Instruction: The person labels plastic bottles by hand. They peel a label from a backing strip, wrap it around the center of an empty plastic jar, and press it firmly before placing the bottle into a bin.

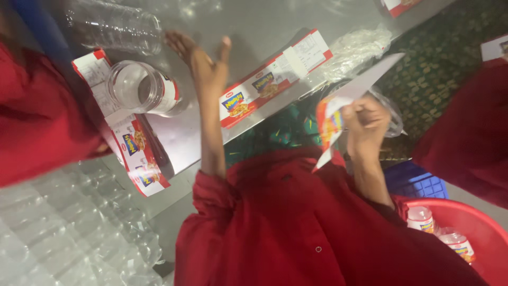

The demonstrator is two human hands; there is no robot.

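My left hand (205, 59) is raised over the grey table (248, 21) with its fingers spread and nothing in it. It hovers between a clear plastic jar (142, 87) lying on its side and a long red-and-white printed label strip (275, 77) lying flat. My right hand (365, 123) is closed on a folded label sheet (353, 90), white on the back and printed red and yellow on the front, held off the table edge above my red sleeve.
A second clear jar (116, 24) lies at the back left. Another label strip (135, 148) runs down the left side. Crumpled clear plastic (360, 46) sits near the table edge. A red tub (476, 217) holds labelled jars (420, 218). People in red stand at left (32, 116) and right (471, 122).
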